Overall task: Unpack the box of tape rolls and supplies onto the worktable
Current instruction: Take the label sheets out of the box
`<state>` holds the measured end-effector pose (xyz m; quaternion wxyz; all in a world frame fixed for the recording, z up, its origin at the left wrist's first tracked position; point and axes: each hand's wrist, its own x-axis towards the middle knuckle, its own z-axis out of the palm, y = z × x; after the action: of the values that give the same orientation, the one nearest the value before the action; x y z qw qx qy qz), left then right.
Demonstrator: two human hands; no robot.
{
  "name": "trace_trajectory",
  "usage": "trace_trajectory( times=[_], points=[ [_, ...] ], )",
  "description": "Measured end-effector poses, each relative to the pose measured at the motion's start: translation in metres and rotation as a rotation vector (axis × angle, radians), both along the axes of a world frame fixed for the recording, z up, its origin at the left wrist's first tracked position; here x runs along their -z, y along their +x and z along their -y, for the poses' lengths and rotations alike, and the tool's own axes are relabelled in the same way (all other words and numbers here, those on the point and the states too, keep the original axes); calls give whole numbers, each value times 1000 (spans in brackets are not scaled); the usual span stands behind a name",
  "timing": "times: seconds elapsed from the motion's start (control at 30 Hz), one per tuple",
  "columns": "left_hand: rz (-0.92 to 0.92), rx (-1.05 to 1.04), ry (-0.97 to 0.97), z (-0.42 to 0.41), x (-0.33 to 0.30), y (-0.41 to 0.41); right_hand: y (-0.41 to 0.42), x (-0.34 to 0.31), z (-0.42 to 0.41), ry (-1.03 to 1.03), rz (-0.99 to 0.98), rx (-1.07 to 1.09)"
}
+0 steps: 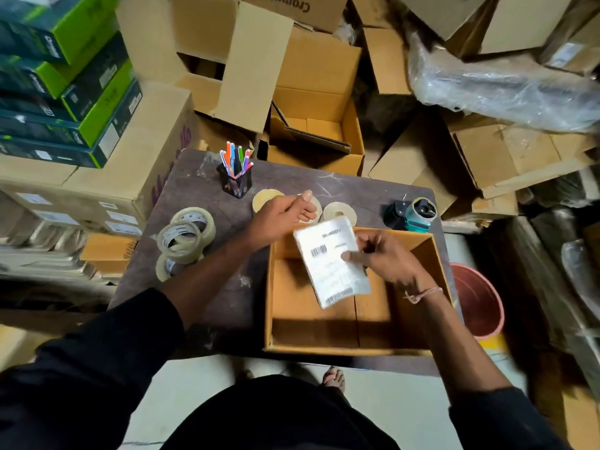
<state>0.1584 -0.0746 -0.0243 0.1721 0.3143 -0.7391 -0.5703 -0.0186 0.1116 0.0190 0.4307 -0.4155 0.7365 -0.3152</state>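
Note:
An open cardboard box [324,332] stands on the dark worktable [207,287], and its inside looks bare. My right hand [386,258] pinches a white stack of printed labels [331,264] above the box. My left hand [285,212] hovers over the table behind the box with fingers loosely curled and thumb up, holding nothing. Three clear tape rolls [183,240] lie stacked at the table's left. Flat cream rolls [339,212] lie behind the box, one partly hidden by my left hand. A tape dispenser [412,214] sits at the back right.
A black mesh cup of coloured pens [235,177] stands at the table's back. Open cardboard boxes [311,118] crowd behind the table, and stacked green boxes [65,76] fill the left. A red bucket [477,300] stands on the floor to the right.

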Motion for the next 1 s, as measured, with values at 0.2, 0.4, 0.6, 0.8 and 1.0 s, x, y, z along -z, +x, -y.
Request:
trace_trajectory(
  times=[0.2, 0.4, 0.6, 0.8, 1.0],
  points=[
    [-101, 48, 107, -7, -29, 6, 14, -7, 31, -337, 70, 394],
    [-114, 23, -183, 8, -37, 26, 35, -7, 55, -409, -139, 462],
    [-134, -150, -609, 12, -51, 52, 60, -16, 70, -554, -448, 307],
    [-105, -183, -653, 10, -33, 71, 77, -1, 71, -543, -494, 266],
    [-129, -190, -641, 12, -35, 73, 81, -2, 71, -540, -530, 259]
  ],
)
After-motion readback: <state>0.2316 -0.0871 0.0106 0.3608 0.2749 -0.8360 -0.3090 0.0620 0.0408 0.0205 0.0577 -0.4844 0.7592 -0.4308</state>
